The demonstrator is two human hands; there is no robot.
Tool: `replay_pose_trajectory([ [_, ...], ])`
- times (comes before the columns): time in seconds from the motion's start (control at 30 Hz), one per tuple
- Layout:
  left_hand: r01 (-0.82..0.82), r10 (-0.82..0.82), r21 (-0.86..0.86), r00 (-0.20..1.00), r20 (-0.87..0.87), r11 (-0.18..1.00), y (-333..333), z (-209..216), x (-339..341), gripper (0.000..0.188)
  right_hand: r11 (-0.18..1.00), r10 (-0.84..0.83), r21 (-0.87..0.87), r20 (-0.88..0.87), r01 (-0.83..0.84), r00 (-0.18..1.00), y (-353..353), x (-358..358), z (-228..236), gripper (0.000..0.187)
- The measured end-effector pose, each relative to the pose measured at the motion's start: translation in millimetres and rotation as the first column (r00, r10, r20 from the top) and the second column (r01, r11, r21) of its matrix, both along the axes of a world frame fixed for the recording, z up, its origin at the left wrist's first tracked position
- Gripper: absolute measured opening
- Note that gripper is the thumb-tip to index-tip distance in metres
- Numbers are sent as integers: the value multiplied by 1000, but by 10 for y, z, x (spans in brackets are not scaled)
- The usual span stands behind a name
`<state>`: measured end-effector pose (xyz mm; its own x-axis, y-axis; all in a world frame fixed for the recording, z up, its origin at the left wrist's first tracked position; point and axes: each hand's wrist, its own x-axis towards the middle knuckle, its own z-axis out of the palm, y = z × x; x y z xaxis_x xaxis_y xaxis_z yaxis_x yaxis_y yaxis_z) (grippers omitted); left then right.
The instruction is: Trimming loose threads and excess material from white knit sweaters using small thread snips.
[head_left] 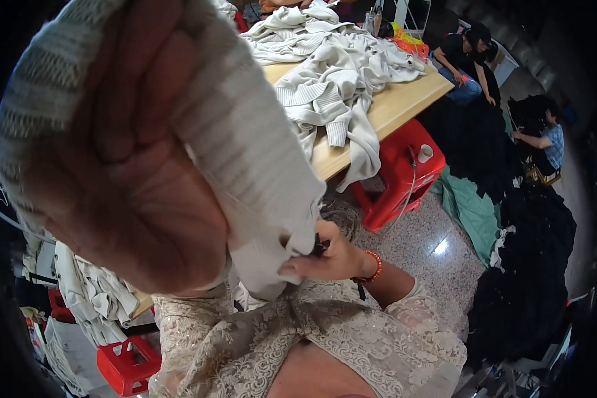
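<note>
Close to the camera, my left hand (159, 192) is raised inside a tube of cream ribbed knit garment (252, 139), palm showing. Its fingers stretch upward against the inside of the knit, which spreads around them. Lower down, at chest height, my right hand (335, 255) is closed, with a small dark tool (321, 245) poking out between thumb and fingers. I cannot make out the tool's exact kind. The right thumb and fingertips touch the garment's lower edge, beside a small dark gap in the cloth.
More cream knit garments (331, 79) are heaped on a wooden table (411, 99). A red stool (401, 172) bearing a paper cup (425, 152) stands beside it; another red stool (129, 365) is lower left. Dark cloth (521, 265) covers floor at right, where people (471, 60) sit.
</note>
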<state>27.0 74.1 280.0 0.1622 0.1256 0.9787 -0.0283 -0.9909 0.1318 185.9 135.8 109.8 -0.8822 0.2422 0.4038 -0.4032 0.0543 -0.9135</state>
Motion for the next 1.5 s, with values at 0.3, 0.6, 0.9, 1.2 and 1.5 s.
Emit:
replay_pose_trajectory([
  [0.3,-710,776,-394,345,527,583,-777,-732,-665,49,718,-635,339,-39,608,772,446,133,73,38],
  [0.6,-509,895,-855,330,-300,-98,-1192,-2529,-881,43,892,-397,342,282,296,873,552,-534,-925,27],
  [0.9,-860,556,-506,450,-699,60,-438,-2404,-969,59,931,-271,328,335,158,902,512,-487,-696,29],
  [1.2,-593,304,-805,765,-568,-10,-303,-2437,-1162,56,907,-214,405,215,113,953,520,-421,-566,30],
  [1.5,-801,844,-591,378,-381,92,-887,-1958,-1392,28,957,-16,256,521,-139,853,453,-326,-840,35],
])
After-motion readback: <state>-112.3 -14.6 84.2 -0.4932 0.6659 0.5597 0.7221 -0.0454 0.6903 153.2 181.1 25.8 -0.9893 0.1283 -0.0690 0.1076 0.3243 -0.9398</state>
